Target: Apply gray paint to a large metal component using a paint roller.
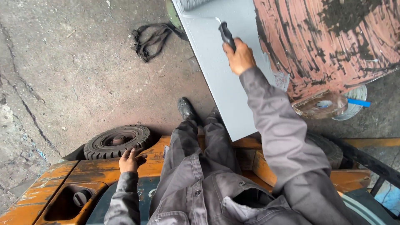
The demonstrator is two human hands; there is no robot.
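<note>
I note my right hand (238, 56) clenched on the black paint-roller handle (227, 35), its long axis running up-left toward the roller head on the grey panel (216, 71); my left hand (131, 160) rests open on the orange forklift body (104, 168), well apart.

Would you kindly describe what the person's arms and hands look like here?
Both arms wear long grey work sleeves, loose and creased, matching a grey buttoned jacket and trousers. The left hand and right hand are bare, with no gloves, and no watch or rings show. The cuffs end at the wrists.
</note>
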